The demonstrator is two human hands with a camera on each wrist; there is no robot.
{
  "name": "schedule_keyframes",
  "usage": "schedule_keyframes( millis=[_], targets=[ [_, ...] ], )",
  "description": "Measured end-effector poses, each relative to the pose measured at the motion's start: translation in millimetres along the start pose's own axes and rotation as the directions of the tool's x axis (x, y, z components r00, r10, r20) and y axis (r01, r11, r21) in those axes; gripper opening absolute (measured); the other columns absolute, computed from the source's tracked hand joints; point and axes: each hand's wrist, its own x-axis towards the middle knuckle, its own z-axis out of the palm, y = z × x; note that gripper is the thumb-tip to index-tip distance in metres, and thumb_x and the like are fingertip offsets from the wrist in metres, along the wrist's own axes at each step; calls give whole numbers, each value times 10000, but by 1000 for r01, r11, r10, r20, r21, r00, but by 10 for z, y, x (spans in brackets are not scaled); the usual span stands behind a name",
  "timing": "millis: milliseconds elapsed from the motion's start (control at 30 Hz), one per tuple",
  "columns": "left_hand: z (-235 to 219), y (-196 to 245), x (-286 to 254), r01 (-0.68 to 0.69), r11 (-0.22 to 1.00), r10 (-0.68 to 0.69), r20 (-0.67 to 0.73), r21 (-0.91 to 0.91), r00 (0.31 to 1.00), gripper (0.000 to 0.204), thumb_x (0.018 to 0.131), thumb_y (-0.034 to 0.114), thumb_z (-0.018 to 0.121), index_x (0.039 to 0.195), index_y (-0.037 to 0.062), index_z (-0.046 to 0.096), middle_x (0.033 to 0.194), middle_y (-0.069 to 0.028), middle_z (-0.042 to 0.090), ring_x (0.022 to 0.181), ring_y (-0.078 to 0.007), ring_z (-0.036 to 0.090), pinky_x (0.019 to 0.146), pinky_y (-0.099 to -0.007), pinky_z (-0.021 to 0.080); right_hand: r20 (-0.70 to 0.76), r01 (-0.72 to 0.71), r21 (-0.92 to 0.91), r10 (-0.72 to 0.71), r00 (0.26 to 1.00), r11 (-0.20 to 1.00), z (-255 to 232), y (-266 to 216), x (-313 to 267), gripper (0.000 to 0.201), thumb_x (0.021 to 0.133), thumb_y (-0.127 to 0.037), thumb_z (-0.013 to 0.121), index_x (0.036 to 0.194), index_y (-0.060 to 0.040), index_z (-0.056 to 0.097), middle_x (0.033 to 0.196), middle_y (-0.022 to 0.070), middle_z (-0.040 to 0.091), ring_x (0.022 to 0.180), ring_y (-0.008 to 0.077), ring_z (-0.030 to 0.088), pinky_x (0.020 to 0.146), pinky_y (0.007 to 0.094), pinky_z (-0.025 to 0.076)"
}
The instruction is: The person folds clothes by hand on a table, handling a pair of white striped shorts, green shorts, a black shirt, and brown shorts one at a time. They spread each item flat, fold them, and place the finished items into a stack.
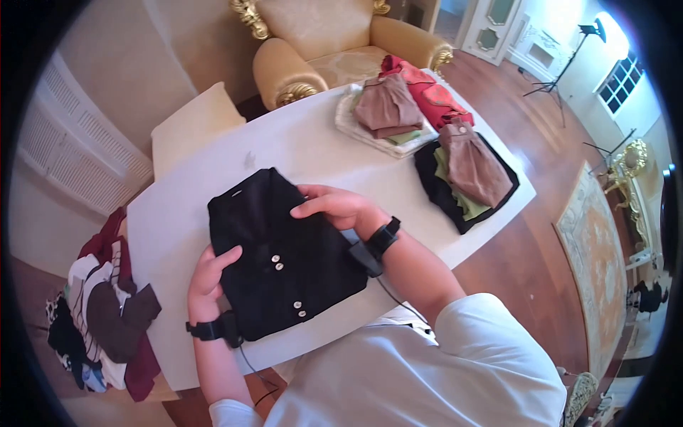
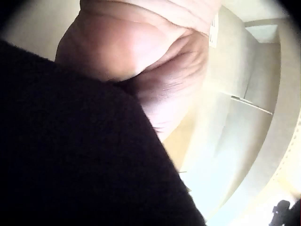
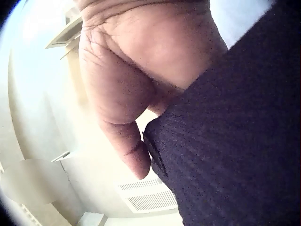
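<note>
A folded black button-up knit top (image 1: 313,249) is held up over the white table in the head view, with several shiny buttons down its front. My left hand (image 1: 206,276) grips its left edge, thumb on top and the other fingers hidden beneath. On the opposite edge my right hand (image 1: 340,205) holds it the same way, thumb lying across the upper front. In the left wrist view dark cloth (image 2: 70,150) covers much of the picture beside the palm. The right wrist view shows ribbed fabric (image 3: 244,132) between the thumb and the hidden fingers.
On the white table (image 1: 181,185), a white tray (image 1: 348,117) at the far side bears folded brown clothes (image 1: 388,103), beside red garments (image 1: 430,92). Another stack with brown trousers (image 1: 473,164) lies at the right. Mixed clothes (image 1: 117,313) are heaped at the left. A gold armchair (image 1: 313,35) stands behind.
</note>
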Motion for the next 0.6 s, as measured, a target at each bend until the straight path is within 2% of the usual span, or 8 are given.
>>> schedule_keyframes(
  millis=[100,167,300,400,500,600],
  targets=[
    [-79,-40,48,-39,998,39,-11,-53,999,567,949,62,740,1469,-27,533,1337,-135,690,1183,-258,694,1036,-394,553,-2,-2,141,3,1000,990,-2,-14,24,446,979,-108,727,1383,33,599,1274,165,725,1132,277,736,1000,415,614],
    [-42,-7,54,-74,996,74,3,-56,997,585,939,47,737,1480,-24,525,1356,-130,681,1210,-257,680,1057,-394,538,-43,-70,221,81,996,973,-51,-28,44,405,1001,-142,713,1342,57,624,1234,195,740,1090,306,754,990,447,626],
    [13,41,87,-109,993,109,-4,-44,994,601,933,32,725,1493,-22,514,1399,-126,656,1255,-249,655,1087,-395,515,-68,-154,275,179,982,949,-36,-54,67,391,992,-146,723,1302,81,648,1224,205,744,1063,308,761,962,440,637],
    [63,115,98,-135,990,138,49,-50,989,627,918,24,717,1506,-20,503,1425,-125,642,1288,-246,635,1109,-397,499,-32,-140,204,149,988,969,-109,-34,99,421,950,-80,739,1327,75,634,1246,207,736,1096,307,752,984,445,624],
    [102,155,117,-170,984,173,84,-43,981,645,907,19,716,1513,-20,498,1432,-125,640,1296,-245,631,1120,-394,491,15,-48,160,47,999,986,-2,-91,20,477,909,-3,730,1367,58,612,1285,203,722,1138,312,737,1021,453,601],
    [140,206,141,-185,982,188,114,-43,975,655,903,19,714,1518,-21,492,1439,-125,636,1302,-244,627,1126,-390,485,27,-56,50,54,998,997,-30,-72,51,536,879,53,714,1401,40,593,1323,199,706,1167,323,723,1049,464,581]
  ],
)
